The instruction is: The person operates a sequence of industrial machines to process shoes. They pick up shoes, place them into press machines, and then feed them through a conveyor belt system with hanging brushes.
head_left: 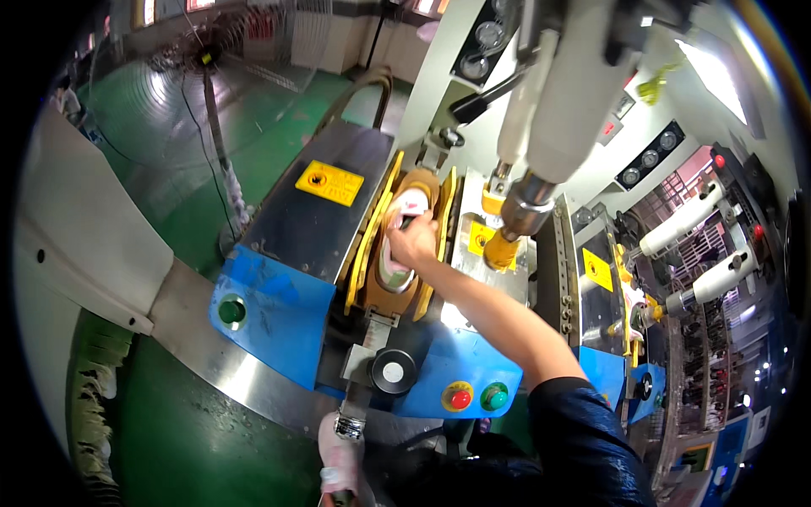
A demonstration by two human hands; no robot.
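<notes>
A pink-and-white shoe (393,272) lies lengthwise on the brown pad (386,299) of a pressing machine, between two yellow side plates. My right hand (414,242) reaches in from the right and grips the shoe around its dark opening, its fingers closed and partly hidden. At the lower edge, below the machine's front, is a second pale pink shoe (339,460), toe pointing away from me. Only a sliver of my left hand (327,500) shows at that shoe's near end, where it appears to hold it; most of that hand is out of the picture.
A white press cylinder with a yellow tip (500,252) hangs right of my forearm. Blue front panels carry a red button (459,399) and green buttons (495,396). A black round knob (393,372) sits between them. A standing fan (205,59) is far left; another press (701,287) stands right.
</notes>
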